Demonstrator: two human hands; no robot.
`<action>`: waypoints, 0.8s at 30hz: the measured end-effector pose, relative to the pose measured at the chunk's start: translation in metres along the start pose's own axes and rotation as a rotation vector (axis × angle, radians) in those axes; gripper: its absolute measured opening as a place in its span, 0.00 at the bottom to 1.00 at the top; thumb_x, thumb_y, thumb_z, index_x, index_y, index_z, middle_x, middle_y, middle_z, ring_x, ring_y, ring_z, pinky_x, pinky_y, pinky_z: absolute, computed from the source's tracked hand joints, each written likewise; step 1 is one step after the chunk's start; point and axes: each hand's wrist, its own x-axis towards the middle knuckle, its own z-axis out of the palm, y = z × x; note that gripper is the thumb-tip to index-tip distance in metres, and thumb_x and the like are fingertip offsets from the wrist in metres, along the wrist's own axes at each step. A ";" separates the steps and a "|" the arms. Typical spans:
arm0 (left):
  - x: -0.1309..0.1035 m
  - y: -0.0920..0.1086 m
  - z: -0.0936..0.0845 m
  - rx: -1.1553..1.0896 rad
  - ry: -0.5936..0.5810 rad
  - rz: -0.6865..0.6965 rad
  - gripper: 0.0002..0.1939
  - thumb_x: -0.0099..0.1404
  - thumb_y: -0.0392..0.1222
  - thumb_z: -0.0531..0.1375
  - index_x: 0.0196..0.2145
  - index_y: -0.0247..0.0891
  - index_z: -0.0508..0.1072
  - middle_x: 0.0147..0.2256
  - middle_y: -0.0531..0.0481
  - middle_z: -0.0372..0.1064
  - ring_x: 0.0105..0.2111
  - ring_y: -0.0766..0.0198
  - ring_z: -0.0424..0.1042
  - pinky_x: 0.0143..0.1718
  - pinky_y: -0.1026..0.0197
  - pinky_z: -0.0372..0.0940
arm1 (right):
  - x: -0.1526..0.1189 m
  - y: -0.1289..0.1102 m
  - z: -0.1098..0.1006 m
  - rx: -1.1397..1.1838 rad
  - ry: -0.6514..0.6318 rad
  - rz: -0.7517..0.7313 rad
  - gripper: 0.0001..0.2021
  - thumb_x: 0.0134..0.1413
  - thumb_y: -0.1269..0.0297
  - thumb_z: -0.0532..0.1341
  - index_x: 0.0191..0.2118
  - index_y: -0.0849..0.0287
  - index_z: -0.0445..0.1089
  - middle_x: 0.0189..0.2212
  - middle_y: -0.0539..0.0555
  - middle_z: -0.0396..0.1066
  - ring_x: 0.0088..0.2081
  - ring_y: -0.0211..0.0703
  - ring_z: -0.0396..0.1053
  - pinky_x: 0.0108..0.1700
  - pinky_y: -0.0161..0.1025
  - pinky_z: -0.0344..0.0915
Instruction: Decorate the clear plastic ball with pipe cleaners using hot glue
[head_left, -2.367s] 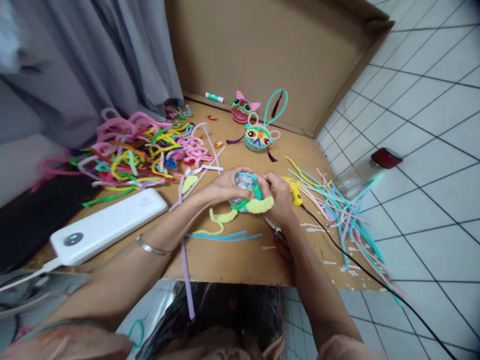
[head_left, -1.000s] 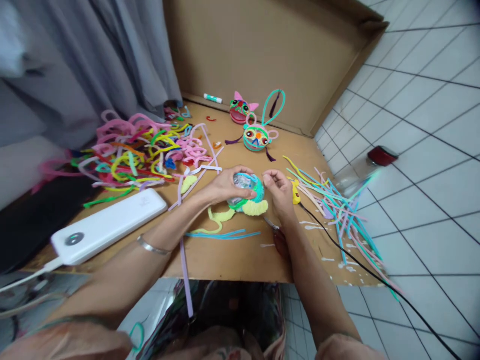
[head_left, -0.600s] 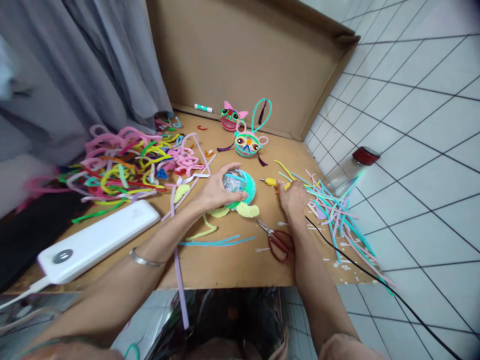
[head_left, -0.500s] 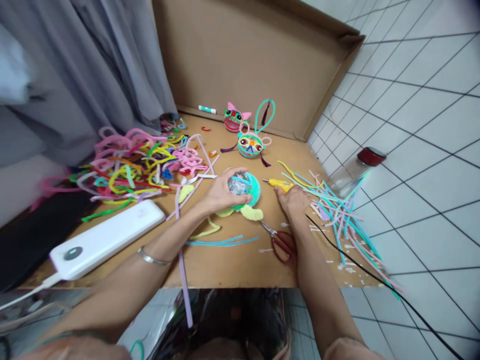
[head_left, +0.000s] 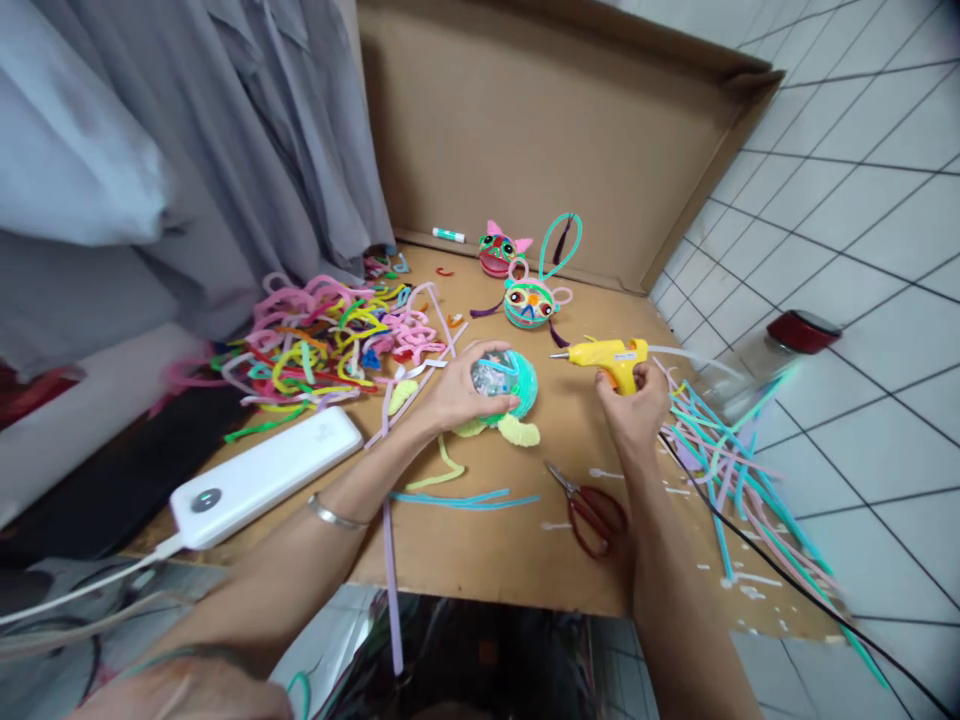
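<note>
My left hand point(head_left: 459, 385) is closed around a clear ball partly wrapped in turquoise pipe cleaner point(head_left: 527, 385). Pale yellow fuzzy pieces point(head_left: 520, 430) stick out below the ball, close to the table. In my right hand point(head_left: 637, 405) is a yellow hot glue gun point(head_left: 606, 354), gripped by its handle. Its metal nozzle points left toward the ball, apart from it, and a pale glue stick shows at the back. Red-handled scissors point(head_left: 592, 515) lie open on the table beside my right forearm. Blue pipe cleaners point(head_left: 465, 498) lie in front of the ball.
A heap of colourful pipe cleaners point(head_left: 330, 335) and a white power bank point(head_left: 266, 478) lie at left. Two decorated animal-face balls, one turquoise point(head_left: 529, 303) and one pink-eared point(head_left: 501, 252), stand behind. At right are loose strips point(head_left: 739, 475), a red-lidded jar point(head_left: 780, 355) and a black cord point(head_left: 742, 545).
My right hand has raised the glue gun off the table, and its whole body now shows. The left hand keeps its hold on the ball. The view has shifted somewhat.
</note>
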 end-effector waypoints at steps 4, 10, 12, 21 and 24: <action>0.001 -0.006 0.000 0.004 0.000 -0.003 0.38 0.47 0.48 0.70 0.55 0.36 0.68 0.55 0.42 0.68 0.56 0.50 0.68 0.61 0.51 0.61 | -0.008 -0.013 -0.007 0.142 -0.076 -0.130 0.17 0.41 0.54 0.65 0.37 0.55 0.66 0.30 0.53 0.72 0.29 0.45 0.68 0.34 0.42 0.68; 0.002 -0.012 -0.001 -0.013 -0.018 0.016 0.39 0.47 0.49 0.70 0.56 0.37 0.68 0.55 0.43 0.69 0.56 0.50 0.68 0.60 0.51 0.61 | -0.009 -0.014 -0.010 0.123 -0.089 -0.271 0.15 0.42 0.56 0.64 0.37 0.54 0.66 0.31 0.52 0.73 0.30 0.46 0.70 0.36 0.43 0.70; 0.003 -0.014 -0.001 -0.015 -0.021 0.032 0.39 0.47 0.49 0.70 0.56 0.36 0.68 0.55 0.43 0.69 0.55 0.50 0.69 0.60 0.51 0.62 | -0.009 -0.014 -0.009 0.108 -0.086 -0.283 0.14 0.42 0.57 0.63 0.37 0.54 0.65 0.31 0.52 0.72 0.30 0.46 0.70 0.36 0.43 0.70; 0.002 -0.018 0.000 0.018 -0.031 0.079 0.40 0.48 0.51 0.70 0.57 0.36 0.68 0.55 0.42 0.69 0.55 0.50 0.70 0.58 0.51 0.64 | -0.011 -0.014 -0.010 0.058 -0.095 -0.359 0.13 0.43 0.57 0.63 0.35 0.54 0.63 0.30 0.51 0.71 0.30 0.46 0.69 0.36 0.43 0.69; 0.002 -0.018 0.000 0.036 -0.027 0.102 0.39 0.48 0.51 0.70 0.56 0.36 0.68 0.54 0.42 0.69 0.54 0.50 0.70 0.58 0.50 0.65 | -0.011 -0.014 -0.010 0.060 -0.105 -0.378 0.12 0.43 0.58 0.62 0.36 0.54 0.63 0.30 0.51 0.70 0.30 0.46 0.69 0.36 0.43 0.68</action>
